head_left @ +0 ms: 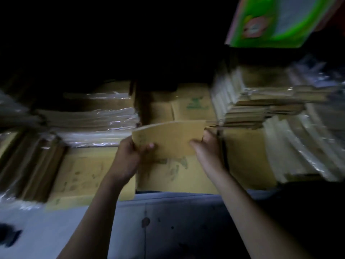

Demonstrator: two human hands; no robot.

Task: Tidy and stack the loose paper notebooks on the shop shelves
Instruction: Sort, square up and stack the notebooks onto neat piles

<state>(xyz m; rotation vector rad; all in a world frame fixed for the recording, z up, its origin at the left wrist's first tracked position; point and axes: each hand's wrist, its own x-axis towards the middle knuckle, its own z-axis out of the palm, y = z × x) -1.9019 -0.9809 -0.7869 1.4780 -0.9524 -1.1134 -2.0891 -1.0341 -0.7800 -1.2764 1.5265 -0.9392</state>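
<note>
Dim shelf [168, 197] space is filling the head view, blurred by motion, with brown notebooks lying flat along its front edge. Both hands are holding one notebook [168, 139] upright above the flat ones near the middle of the front edge. Left hand [128, 159] is gripping its left end, fingers [149, 146] clamped on the cover. Right hand [207, 148] is clamping its right end. Wrapped stacks [89, 116] are sitting toward the left side, and more stacks [261, 105] toward the right. Above the right side, a green book [280, 21] is tilting.
</note>
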